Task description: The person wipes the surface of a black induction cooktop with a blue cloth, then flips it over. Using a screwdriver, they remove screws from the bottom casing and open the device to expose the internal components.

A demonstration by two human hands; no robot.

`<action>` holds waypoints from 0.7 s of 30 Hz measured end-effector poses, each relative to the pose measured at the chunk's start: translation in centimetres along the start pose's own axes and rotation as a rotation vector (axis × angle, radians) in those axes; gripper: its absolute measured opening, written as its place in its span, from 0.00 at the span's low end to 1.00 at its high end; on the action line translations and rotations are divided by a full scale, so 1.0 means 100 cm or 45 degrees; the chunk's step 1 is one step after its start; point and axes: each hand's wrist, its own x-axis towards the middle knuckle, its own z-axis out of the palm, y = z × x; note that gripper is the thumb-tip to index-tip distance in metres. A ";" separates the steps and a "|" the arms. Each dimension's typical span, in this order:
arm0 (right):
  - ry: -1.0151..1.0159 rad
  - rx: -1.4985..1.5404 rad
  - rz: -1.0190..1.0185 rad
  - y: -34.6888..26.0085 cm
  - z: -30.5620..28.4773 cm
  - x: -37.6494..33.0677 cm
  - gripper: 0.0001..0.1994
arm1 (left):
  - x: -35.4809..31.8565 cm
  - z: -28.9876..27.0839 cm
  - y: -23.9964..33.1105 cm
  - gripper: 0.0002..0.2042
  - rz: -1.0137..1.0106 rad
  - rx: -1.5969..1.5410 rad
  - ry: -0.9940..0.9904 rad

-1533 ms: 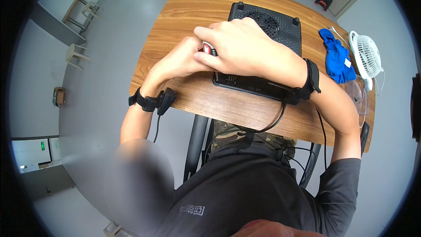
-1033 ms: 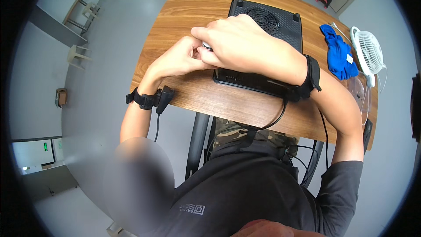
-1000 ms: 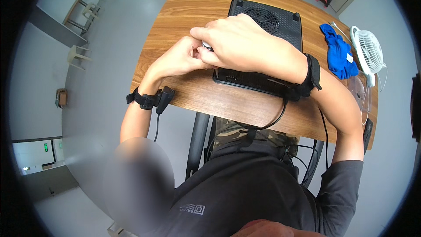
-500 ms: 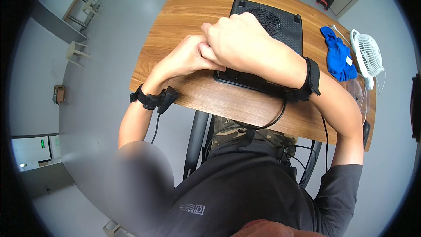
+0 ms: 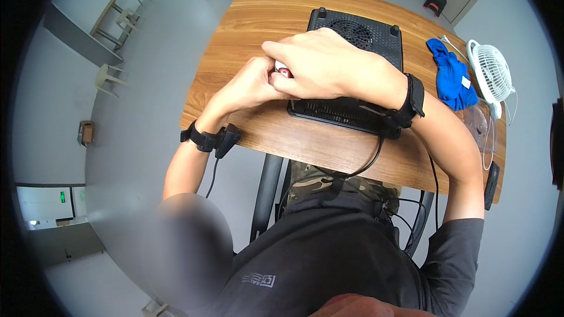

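My left hand (image 5: 251, 87) and my right hand (image 5: 320, 63) meet over the near left part of a black laptop cooling pad (image 5: 380, 36). Between them peeks a small white and red thing (image 5: 284, 71), mostly covered by my fingers; its kind does not show. My right hand is closed around it, and my left hand's curled fingers press against that grip. What lies inside my left fingers is hidden. The pad rests on the table with a round fan grille (image 5: 352, 30) facing up. My right forearm crosses above it.
On the right of the wooden table (image 5: 264, 9) lie a blue cloth (image 5: 451, 79) and a white fan (image 5: 492, 71). Clear plastic packaging (image 5: 479, 123) and a black object (image 5: 492, 185) sit nearer its right edge. A black cable (image 5: 376, 155) hangs over the front edge.
My hands have shifted slightly, and the white and red thing now shows between them where fingers covered it before. The whole view has moved a little, so the table sits lower.
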 end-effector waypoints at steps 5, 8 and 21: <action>-0.260 -0.383 0.105 -0.015 -0.017 0.006 0.20 | 0.000 0.005 0.005 0.23 0.040 0.003 -0.024; -0.111 -0.337 0.052 -0.007 0.001 0.007 0.16 | -0.002 0.006 0.008 0.22 0.046 0.058 -0.003; -0.386 -0.461 0.106 -0.017 -0.022 0.013 0.17 | -0.003 0.004 0.011 0.16 0.046 -0.106 -0.031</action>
